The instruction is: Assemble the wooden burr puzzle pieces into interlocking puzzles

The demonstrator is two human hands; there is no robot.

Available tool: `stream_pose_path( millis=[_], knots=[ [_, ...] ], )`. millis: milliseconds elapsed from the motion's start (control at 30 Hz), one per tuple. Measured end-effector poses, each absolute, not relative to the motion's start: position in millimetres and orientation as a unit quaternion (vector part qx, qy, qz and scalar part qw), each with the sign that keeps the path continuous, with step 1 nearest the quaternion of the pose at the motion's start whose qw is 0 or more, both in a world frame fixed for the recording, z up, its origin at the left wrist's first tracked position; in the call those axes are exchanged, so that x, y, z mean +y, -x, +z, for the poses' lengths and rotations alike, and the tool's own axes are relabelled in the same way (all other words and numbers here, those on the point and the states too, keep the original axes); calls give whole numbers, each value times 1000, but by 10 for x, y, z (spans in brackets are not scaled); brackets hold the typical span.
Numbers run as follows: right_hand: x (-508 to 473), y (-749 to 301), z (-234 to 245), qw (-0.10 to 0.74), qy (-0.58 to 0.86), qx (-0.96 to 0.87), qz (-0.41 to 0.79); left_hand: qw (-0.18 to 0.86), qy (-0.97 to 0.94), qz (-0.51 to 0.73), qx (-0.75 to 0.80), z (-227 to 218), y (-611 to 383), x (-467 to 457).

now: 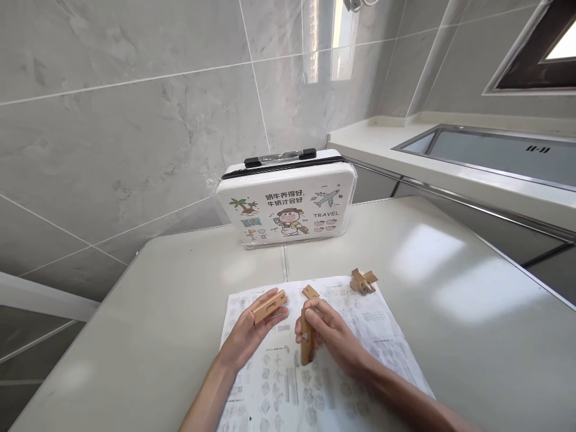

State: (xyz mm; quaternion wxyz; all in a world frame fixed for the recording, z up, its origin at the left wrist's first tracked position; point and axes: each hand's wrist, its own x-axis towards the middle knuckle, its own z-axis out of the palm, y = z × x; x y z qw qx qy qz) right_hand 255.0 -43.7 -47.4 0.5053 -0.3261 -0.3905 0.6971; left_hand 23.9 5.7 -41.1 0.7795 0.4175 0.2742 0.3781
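My left hand (252, 330) grips a flat wooden puzzle piece (270, 306) with a slot cut into it and a mark near one end. Close by on the right, my right hand (330, 330) pinches another wooden piece (306, 339), longer and notched, tilted nearly upright. The two held pieces are apart. A third wooden piece (310, 291) lies just beyond my right hand, partly hidden by it. Under both hands spreads a printed instruction sheet (288, 360) with small diagrams. At its far right corner sits a small cluster of brown pieces (363, 281).
A white cartoon-printed case (288, 210) in clear plastic wrap stands against the tiled wall at the back of the white table (180, 288). To the right, a raised counter (369, 138) holds a metal sink (486, 150).
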Motion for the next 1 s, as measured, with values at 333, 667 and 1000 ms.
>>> stream_pose_path(
  millis=[333,667,1000],
  knots=[
    [-486,-2602,-410,456,302,-340,765,730,-501,327,331,-391,-240,14],
    [-489,-2611,-471,362,229,-371,824,721,-538,326,291,-398,-315,-5],
    [-478,-2636,-493,314,173,-386,850,742,-567,261,244,-406,-325,2]
  ],
)
